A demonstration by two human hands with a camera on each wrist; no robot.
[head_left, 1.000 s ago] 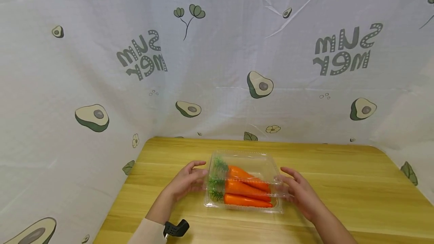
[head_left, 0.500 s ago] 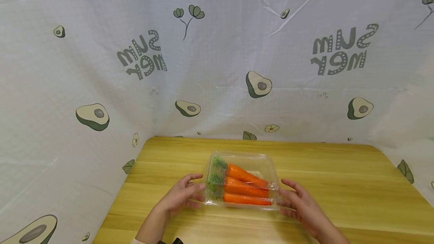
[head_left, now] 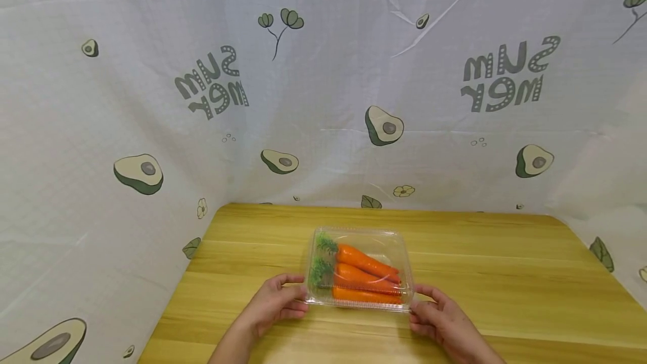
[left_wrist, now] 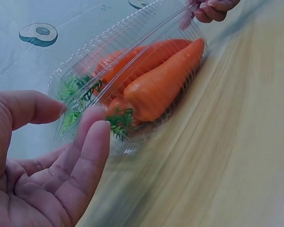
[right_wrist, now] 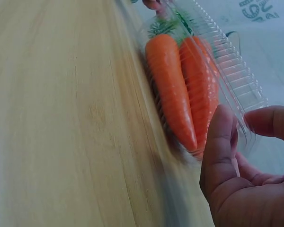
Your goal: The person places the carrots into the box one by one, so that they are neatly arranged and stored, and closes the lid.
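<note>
On the wooden table sits a clear plastic clamshell box point(head_left: 386, 239) with its lid lowered over the base. Several orange carrots point(head_left: 366, 262) with green tops point(head_left: 321, 269) lie inside it, side by side. At the box's front left corner, my left hand point(head_left: 277, 302) pinches the rim, thumb on one side and fingertips on the other, as the left wrist view shows. My right hand point(head_left: 445, 319) pinches the rim at the front right corner in the same way. Whether the lid is latched, I cannot tell.
A pale cloth point(head_left: 323, 83) printed with avocados hangs behind the table and along its sides. The wooden tabletop point(head_left: 495, 274) extends to both sides of the box.
The lid's front edge has come down to meet the base's front rim. Both hands have moved nearer to me, along the box's sides to its front corners.
</note>
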